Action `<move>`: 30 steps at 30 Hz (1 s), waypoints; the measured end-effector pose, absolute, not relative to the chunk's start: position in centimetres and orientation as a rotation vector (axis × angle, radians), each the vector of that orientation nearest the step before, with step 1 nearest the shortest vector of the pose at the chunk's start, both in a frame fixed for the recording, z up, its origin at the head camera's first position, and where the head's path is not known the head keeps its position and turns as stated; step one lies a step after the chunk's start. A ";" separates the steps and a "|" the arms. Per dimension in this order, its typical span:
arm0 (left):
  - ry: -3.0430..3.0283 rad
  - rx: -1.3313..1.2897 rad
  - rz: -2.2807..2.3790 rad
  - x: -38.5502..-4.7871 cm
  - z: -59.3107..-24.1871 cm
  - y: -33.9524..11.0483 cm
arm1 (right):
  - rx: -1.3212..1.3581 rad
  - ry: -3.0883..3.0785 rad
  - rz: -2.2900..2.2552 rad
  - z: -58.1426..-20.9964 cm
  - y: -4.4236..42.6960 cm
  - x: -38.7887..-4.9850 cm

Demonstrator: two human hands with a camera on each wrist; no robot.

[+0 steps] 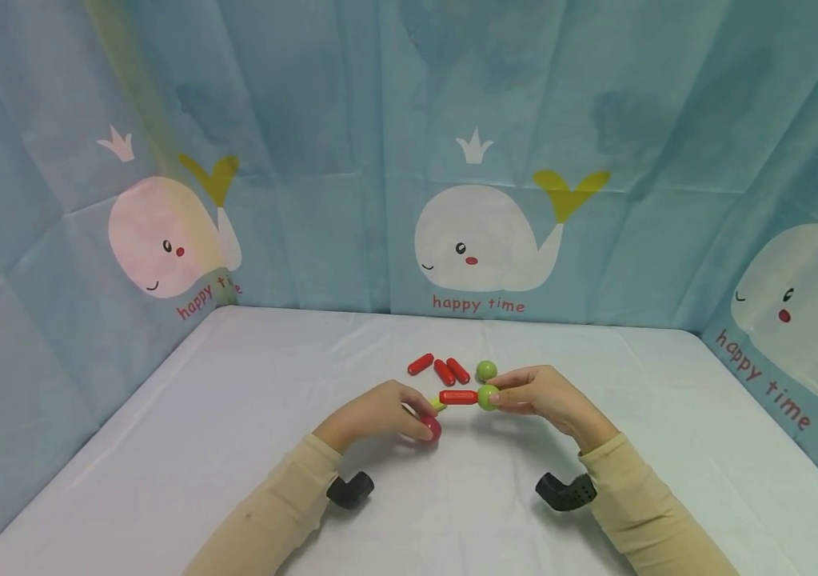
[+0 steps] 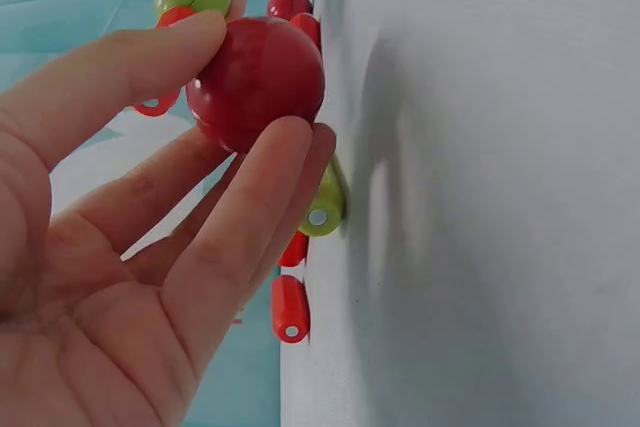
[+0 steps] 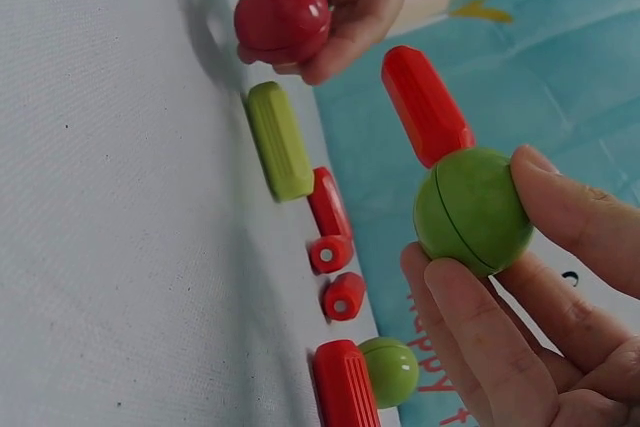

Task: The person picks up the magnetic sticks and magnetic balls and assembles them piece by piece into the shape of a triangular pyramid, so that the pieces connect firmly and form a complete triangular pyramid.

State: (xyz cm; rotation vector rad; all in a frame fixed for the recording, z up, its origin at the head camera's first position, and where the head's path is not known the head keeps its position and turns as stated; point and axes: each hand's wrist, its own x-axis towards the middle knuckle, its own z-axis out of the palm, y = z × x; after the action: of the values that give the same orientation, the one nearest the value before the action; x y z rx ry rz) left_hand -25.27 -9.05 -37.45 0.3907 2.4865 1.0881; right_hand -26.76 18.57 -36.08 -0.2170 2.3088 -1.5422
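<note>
Between thumb and fingers, my left hand (image 1: 378, 414) pinches a red ball (image 1: 431, 430), seen large in the left wrist view (image 2: 258, 83). My right hand (image 1: 554, 402) holds a green ball (image 1: 488, 398) by its right side. A red stick (image 1: 458, 397) extends from that ball toward the left, joined to it and raised above the table in the right wrist view (image 3: 426, 105). The held red ball and the red stick's free end are apart. A yellow-green stick (image 3: 280, 141) lies on the table, partly hidden behind my left hand in the head view.
Several red sticks (image 1: 420, 364) lie behind the hands on the white table (image 1: 293, 360), beside another green ball (image 1: 486, 370). Another red ball (image 2: 289, 3) shows in the left wrist view. A blue curtain (image 1: 322, 240) with whale prints stands behind the table.
</note>
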 end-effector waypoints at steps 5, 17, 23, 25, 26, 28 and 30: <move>2.496 0.317 1.130 -25.6 -37.3 -9.5 | -0.220 2.299 -1.556 -36.0 18.6 -26.8; 2.518 0.271 1.244 -26.0 -37.2 -10.1 | -0.230 2.252 -1.599 -36.1 18.7 -26.7; 2.526 0.235 1.294 -26.2 -37.1 -10.1 | -0.223 2.257 -1.600 -36.1 18.6 -26.7; 2.528 0.211 1.306 -26.2 -37.0 -10.0 | -0.221 2.259 -1.598 -36.1 18.6 -26.7; 2.521 0.193 1.319 -26.1 -37.0 -10.0 | -0.219 2.261 -1.595 -36.1 18.6 -26.7; 2.505 0.163 1.350 -26.1 -36.9 -9.9 | -0.219 2.261 -1.592 -36.1 18.6 -26.7; 2.500 0.142 1.374 -26.0 -36.9 -9.8 | -0.221 2.263 -1.588 -36.1 18.6 -26.7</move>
State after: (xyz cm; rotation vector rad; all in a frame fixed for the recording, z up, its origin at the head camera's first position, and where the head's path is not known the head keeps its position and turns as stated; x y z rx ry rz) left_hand -26.05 -9.78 -36.87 0.1416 2.5003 1.3743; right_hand -26.72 18.62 -36.12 -0.2210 2.2634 -1.5880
